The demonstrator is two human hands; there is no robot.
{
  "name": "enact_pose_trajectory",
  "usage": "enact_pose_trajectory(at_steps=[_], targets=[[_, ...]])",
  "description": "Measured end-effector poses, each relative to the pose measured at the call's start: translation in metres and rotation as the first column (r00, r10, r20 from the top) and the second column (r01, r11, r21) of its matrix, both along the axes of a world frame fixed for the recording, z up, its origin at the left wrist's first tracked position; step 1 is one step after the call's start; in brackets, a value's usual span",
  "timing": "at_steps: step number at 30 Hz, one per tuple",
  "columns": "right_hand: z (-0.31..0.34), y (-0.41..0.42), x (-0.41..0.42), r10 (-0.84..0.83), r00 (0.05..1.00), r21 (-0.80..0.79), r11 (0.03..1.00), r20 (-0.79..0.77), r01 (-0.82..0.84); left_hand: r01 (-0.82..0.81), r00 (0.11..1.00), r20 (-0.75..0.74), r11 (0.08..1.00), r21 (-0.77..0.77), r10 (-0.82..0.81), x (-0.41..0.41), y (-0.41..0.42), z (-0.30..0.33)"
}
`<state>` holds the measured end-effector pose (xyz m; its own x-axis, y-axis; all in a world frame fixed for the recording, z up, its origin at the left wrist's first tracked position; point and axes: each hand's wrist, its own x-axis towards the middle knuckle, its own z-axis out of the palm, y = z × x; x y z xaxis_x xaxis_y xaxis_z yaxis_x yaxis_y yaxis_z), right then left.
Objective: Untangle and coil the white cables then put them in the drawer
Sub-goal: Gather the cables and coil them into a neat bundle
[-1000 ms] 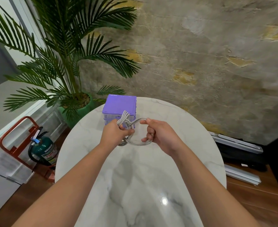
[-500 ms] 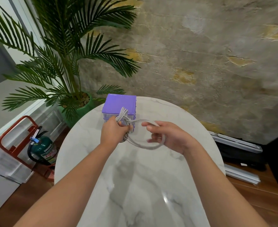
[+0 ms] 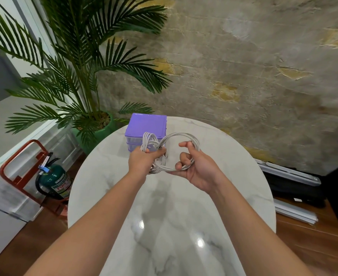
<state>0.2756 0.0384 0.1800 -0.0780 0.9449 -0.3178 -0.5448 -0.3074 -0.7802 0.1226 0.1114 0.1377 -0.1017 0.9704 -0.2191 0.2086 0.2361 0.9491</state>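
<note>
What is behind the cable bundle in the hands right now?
The purple drawer unit stands on the marble table directly behind the white cables. Cables and left hand cover much of its front, so open or shut cannot be told.

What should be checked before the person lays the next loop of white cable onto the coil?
1. Left hand grips the gathered white cable: ok.
2. Right hand holds the open loop: ok.
3. Cable free of tangles: not ok, strands cross between the hands.
4. Loose cable end located: cannot tell.
5. Purple drawer unit open: not ok, its drawers look shut.
6. Marble table clear below: ok.
</note>
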Motion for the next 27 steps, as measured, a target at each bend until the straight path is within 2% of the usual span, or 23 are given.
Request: enact_pose_trajectory(at_steps=[3,7,10,12,14,16,17,18,20,23,27], targets=[[0.004,-0.002,0.008,0.020,0.997,-0.077,0.997,0.074,-0.014,0.018,0.996,0.088,0.998,-0.057,-0.013,-0.005,0.001,-0.001],[0.011,-0.006,0.024,0.130,0.967,-0.086,0.990,0.221,-0.113,-0.007,0.999,0.051,0.999,-0.045,0.010,-0.012,0.000,-0.001],[-0.002,-0.008,0.030,0.257,0.884,-0.119,0.966,0.389,-0.228,-0.013,0.999,0.032,1.000,-0.005,0.013,-0.013,-0.002,0.000],[-0.018,-0.010,0.033,0.332,0.781,-0.183,0.943,0.529,-0.277,-0.004,1.000,0.011,1.000,0.005,0.004,-0.014,-0.002,0.000],[-0.030,-0.014,0.035,0.453,0.599,-0.250,0.884,0.660,-0.394,0.020,1.000,-0.012,1.000,0.015,-0.020,-0.015,-0.002,0.000],[-0.035,-0.019,0.033,0.593,0.390,-0.350,0.768,0.704,-0.536,0.068,0.997,-0.041,0.997,0.034,-0.067,-0.013,-0.006,0.002],[-0.036,-0.019,0.031,0.634,0.331,-0.380,0.721,0.699,-0.579,0.104,0.994,-0.045,0.994,0.042,-0.102,-0.012,-0.007,0.001],[-0.033,-0.020,0.029,0.655,0.320,-0.378,0.694,0.684,-0.612,0.141,0.989,-0.045,0.989,0.045,-0.139,-0.010,-0.009,0.000],[-0.023,-0.019,0.020,0.628,0.436,-0.279,0.724,0.645,-0.631,0.199,0.980,-0.033,0.979,0.048,-0.198,-0.008,-0.011,-0.001],[-0.005,-0.015,0.005,0.456,0.661,-0.135,0.868,0.595,-0.478,0.227,0.974,-0.007,0.972,0.065,-0.227,-0.004,-0.011,-0.007],[-0.011,-0.004,-0.008,0.203,0.778,-0.156,0.978,0.595,-0.136,0.268,0.962,0.031,0.962,0.055,-0.270,0.000,-0.016,-0.005]])
